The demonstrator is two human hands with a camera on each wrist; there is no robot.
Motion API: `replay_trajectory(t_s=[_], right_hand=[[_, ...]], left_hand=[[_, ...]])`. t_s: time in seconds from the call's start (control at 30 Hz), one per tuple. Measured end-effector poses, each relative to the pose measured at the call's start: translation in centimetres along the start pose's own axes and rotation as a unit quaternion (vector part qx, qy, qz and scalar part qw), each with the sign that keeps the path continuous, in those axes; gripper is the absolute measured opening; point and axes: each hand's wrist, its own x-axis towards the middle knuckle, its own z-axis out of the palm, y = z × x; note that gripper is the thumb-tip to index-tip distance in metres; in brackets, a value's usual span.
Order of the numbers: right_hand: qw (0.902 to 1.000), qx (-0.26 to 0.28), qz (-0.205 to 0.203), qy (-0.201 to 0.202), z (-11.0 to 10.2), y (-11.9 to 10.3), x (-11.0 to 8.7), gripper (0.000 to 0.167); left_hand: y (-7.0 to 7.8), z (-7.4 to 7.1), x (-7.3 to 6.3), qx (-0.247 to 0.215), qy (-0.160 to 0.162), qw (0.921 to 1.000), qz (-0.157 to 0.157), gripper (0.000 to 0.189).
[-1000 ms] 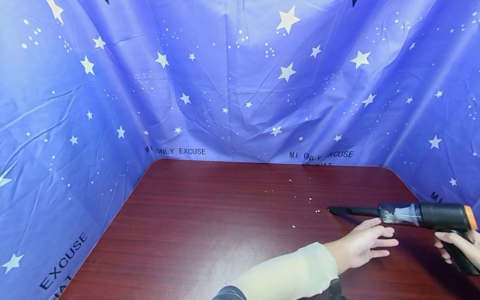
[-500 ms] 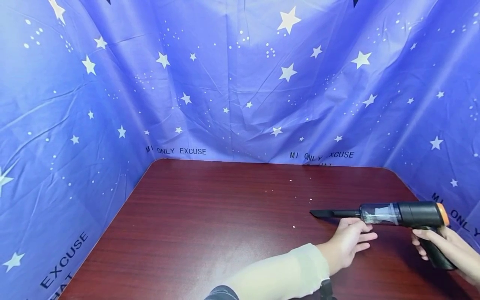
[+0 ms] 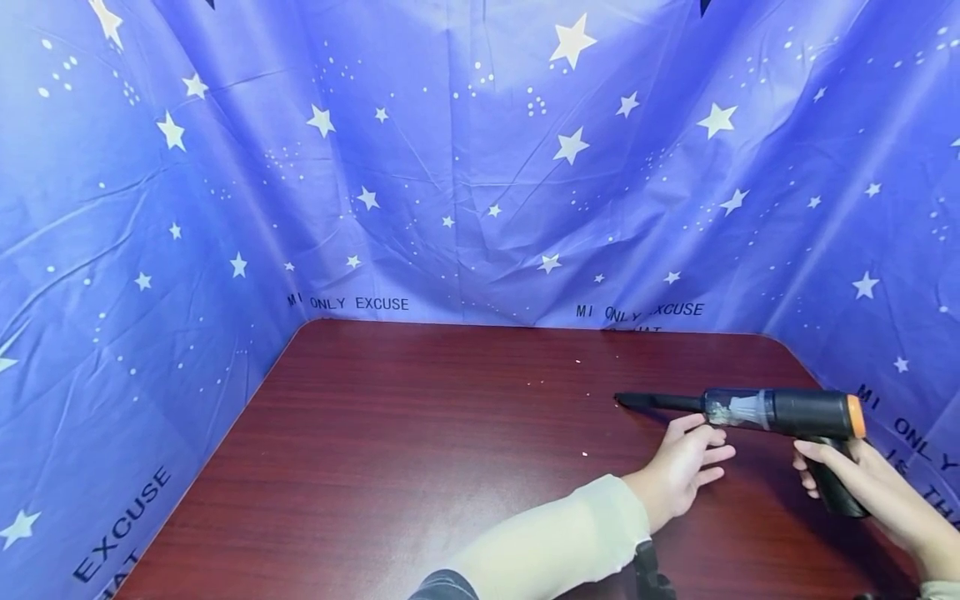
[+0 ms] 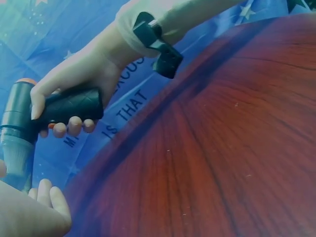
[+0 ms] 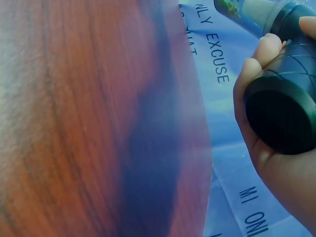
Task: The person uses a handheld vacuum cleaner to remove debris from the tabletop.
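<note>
My right hand (image 3: 855,479) grips the black handle of a handheld vacuum cleaner (image 3: 806,412), its fingers curled round the grip in both wrist views. The vacuum has an orange rear end, a clear dust cup (image 3: 738,408) with pale bits inside, and a long black nozzle (image 3: 660,402) pointing left, its tip low over the table. Under the front of the dust cup, my left hand (image 3: 678,471) lies with fingers extended, seeming to touch it from below. A small white crumb (image 3: 617,406) lies by the nozzle tip. Another crumb (image 3: 585,454) sits nearer the front.
Several more white specks (image 3: 577,362) are scattered farther back on the dark red wooden table (image 3: 375,433). A blue star-print cloth (image 3: 450,167) hangs round the table's back and sides. In the left wrist view, a black strap device (image 4: 158,44) sits on the right wrist.
The vacuum and both hands have moved left, then slightly away from me. Two crumbs that lay by the nozzle tip one second ago no longer show. The nozzle tip is now beside another crumb.
</note>
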Motion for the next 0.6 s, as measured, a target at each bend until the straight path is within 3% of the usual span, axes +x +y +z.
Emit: replay_trajectory(t_s=[0.3, 0.5, 0.6], right_hand=[[0.9989, -0.025, -0.01, -0.038, 0.0, -0.5, 0.1, 0.02], [0.9997, -0.012, 0.02, -0.01, 1.5, -1.3, 1.2, 0.016], [0.9998, -0.013, 0.016, 0.0, 2.4, -1.8, 1.7, 0.013]], left_hand=[[0.3, 0.6, -1.4, -0.018, 0.072, 0.9973, -0.002, 0.042], [0.7, 0.2, -0.5, -0.025, 0.091, 0.9954, 0.013, 0.044], [1.1, -0.3, 0.2, -0.029, 0.096, 0.9948, 0.016, 0.045]])
